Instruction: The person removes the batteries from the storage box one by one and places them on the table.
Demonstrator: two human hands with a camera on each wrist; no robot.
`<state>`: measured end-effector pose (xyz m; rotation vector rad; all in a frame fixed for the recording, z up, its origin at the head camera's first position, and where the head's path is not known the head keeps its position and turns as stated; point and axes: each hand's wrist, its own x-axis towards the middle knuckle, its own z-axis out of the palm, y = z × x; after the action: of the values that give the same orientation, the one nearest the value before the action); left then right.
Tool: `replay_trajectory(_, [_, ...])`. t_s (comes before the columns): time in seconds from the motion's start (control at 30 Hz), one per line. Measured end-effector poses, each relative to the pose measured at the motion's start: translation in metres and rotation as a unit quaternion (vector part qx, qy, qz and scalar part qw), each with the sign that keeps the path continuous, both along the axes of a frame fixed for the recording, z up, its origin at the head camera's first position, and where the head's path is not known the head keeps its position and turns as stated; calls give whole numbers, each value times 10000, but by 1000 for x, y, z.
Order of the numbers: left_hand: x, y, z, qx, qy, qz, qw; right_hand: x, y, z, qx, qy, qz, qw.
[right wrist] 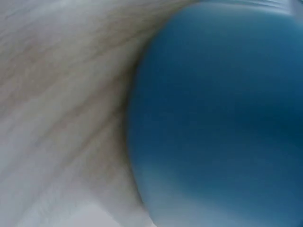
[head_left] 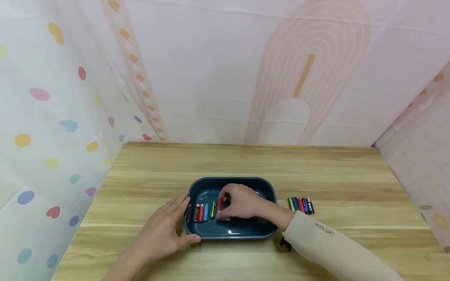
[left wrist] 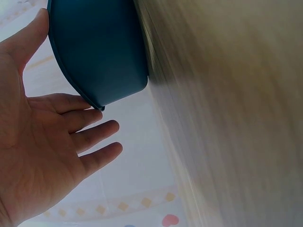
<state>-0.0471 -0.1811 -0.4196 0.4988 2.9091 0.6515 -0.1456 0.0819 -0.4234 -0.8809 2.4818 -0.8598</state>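
Note:
A dark blue-green rectangular tub (head_left: 246,237) stands on the table. At its left end, my left hand (head_left: 159,230) rests against the rim with fingers extended; in the left wrist view, that hand (left wrist: 52,137) has its thumb and fingertips at the tub's edge. Reaching into the tub, my right hand (head_left: 242,201) pinches a red battery (head_left: 219,205) between thumb and fingers. Left of it in the tub is a row of batteries: a green one (head_left: 213,210), a blue one (head_left: 206,212) and red ones (head_left: 200,213). The right wrist view shows only the tub's wall (right wrist: 218,113), blurred.
More batteries (head_left: 300,205) in several colours stand side by side on the wooden table (head_left: 344,175), right of the tub. A small black object (head_left: 285,244) lies partly hidden by the right sleeve (head_left: 337,246). Patterned cloth (head_left: 211,70) hangs behind the table and along both sides.

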Motion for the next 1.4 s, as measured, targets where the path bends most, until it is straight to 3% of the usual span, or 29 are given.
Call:
replay_trajectory(0.77, [-2,2,3,-7,6,66,10000,17,59,38,-587,333,-36,9977])
replay_trajectory(1.17, [1,2,2,12,61,55,10000,20,112,51,-749,575,-373,9948])
replay_trajectory(1.4, [1,3,3,-24,32,110,9999,21,147,50,-1100,789,-379,9901])
